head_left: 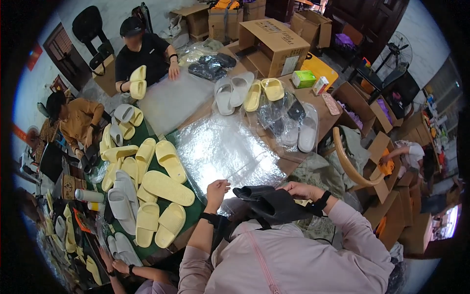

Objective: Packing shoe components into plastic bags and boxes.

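A pair of black slide slippers (274, 205) is held in front of my chest, tilted and partly overlapping. My right hand (299, 190) grips them at their right end. To their left, my left hand (217, 191) is raised with its fingers curled together; whether something thin is pinched in them cannot be made out. Beyond both hands lies a stack of shiny clear plastic bags (225, 147) on the table. Several pale yellow slides (167, 188) and a grey pair (122, 206) lie to my left on a green surface (147, 251).
Bagged black slides (213, 66), grey slides (234, 90) and a white slide (307, 128) lie farther off. An open cardboard box (274, 44) stands at the back. A curved wooden chair arm (350, 164) is at right. A co-worker (147, 61) across the table holds yellow slides.
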`<state>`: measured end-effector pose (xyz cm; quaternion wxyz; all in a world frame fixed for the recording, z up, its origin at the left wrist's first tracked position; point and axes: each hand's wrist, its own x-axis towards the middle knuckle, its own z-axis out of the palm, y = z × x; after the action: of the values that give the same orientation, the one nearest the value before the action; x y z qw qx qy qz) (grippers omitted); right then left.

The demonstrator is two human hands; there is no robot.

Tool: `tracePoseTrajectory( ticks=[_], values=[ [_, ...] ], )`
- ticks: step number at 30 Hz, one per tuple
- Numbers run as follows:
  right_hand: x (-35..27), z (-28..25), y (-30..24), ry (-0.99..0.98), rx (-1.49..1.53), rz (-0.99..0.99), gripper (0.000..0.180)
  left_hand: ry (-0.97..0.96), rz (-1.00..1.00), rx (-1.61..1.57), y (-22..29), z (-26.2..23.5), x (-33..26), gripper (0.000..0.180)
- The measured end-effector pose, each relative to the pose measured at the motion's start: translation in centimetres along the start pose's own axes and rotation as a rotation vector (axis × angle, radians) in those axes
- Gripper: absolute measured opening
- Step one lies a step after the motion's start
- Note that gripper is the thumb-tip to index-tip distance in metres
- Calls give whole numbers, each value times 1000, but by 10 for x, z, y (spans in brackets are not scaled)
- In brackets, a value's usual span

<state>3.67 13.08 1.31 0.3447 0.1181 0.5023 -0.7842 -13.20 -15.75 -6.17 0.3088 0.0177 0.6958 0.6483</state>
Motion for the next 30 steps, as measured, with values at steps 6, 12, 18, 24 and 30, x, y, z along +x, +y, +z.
tracePoseTrajectory(
  ticks=[6, 12, 18, 24, 30],
  values=[
    [7, 10, -5, 25, 38, -37, 23, 130, 102, 21, 10, 6, -7, 14],
    [19, 13, -15, 1, -18, -80, 25, 173, 396, 420, 20, 12, -13, 16],
    [21, 11, -23, 165, -157, -96, 27, 354, 528, 472, 56, 33, -39, 19],
    [32, 5, -7, 376, -536, -316, 29, 247, 920, 694, 62, 46, -50, 21],
    [39, 29, -12, 572, -806, -477, 24, 246, 1052, 776, 67, 56, -56, 22]
  ],
)
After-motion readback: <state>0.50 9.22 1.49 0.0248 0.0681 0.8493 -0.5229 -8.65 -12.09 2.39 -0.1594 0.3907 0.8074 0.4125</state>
